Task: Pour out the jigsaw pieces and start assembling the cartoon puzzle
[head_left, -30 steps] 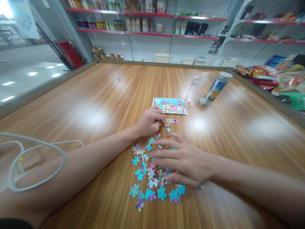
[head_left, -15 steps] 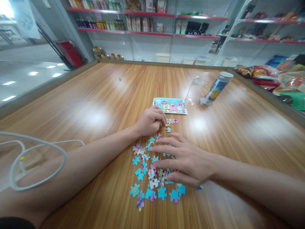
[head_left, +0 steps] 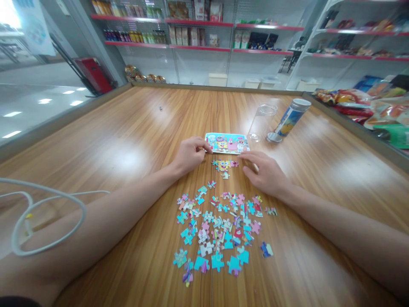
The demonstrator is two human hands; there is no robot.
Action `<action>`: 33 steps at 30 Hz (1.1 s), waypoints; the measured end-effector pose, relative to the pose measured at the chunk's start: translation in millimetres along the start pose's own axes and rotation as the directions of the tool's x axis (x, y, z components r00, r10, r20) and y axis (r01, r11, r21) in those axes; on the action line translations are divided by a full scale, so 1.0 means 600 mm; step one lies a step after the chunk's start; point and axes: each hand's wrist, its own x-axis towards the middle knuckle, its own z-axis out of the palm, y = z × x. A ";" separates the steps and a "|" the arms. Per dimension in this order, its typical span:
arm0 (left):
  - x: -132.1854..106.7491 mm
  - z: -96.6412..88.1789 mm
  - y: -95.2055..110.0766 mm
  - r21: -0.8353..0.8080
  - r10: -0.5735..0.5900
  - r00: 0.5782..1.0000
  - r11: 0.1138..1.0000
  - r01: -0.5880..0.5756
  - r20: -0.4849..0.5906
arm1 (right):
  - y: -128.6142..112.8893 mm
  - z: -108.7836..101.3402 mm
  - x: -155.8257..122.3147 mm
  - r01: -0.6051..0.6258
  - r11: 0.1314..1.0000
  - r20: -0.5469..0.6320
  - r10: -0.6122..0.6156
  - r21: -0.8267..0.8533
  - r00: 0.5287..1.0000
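My left hand [head_left: 189,155] lies on the wooden table [head_left: 128,140] with its fingers curled, the tips pinching the left edge of a cartoon picture card [head_left: 227,143]. On the other side, my right hand [head_left: 266,174] rests flat with fingers stretched toward the card's lower right corner and holds nothing. Between the two hands sits a small joined cluster of puzzle pieces [head_left: 224,164]. Several loose puzzle pieces [head_left: 220,226], mostly blue and pink, are spread nearer to me, uncovered.
A clear tube [head_left: 262,121], a printed tube with a cap [head_left: 292,116] and a round lid [head_left: 274,137] stand right of the card. A white cable [head_left: 47,213] loops at the left. Snack bags [head_left: 367,106] line the right edge; shelves stand behind.
My right hand lifted off the loose pieces and moved forward to the card's right corner, uncovering the pile. My left hand shifted from the small cluster to the card's left edge.
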 end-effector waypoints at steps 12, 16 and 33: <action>-0.005 0.008 0.004 0.104 0.150 0.977 0.980 -0.167 0.152 | 0.004 0.007 -0.001 0.003 1.000 0.068 0.000 -0.031 0.998; -0.003 0.008 -0.001 0.144 0.099 0.985 0.982 -0.120 0.141 | 0.009 0.008 0.001 -0.055 0.997 0.091 0.060 -0.051 0.994; -0.015 -0.009 0.016 -0.111 0.154 0.980 0.979 -0.168 -0.123 | 0.006 0.001 -0.006 -0.174 0.920 -0.073 0.212 0.351 0.974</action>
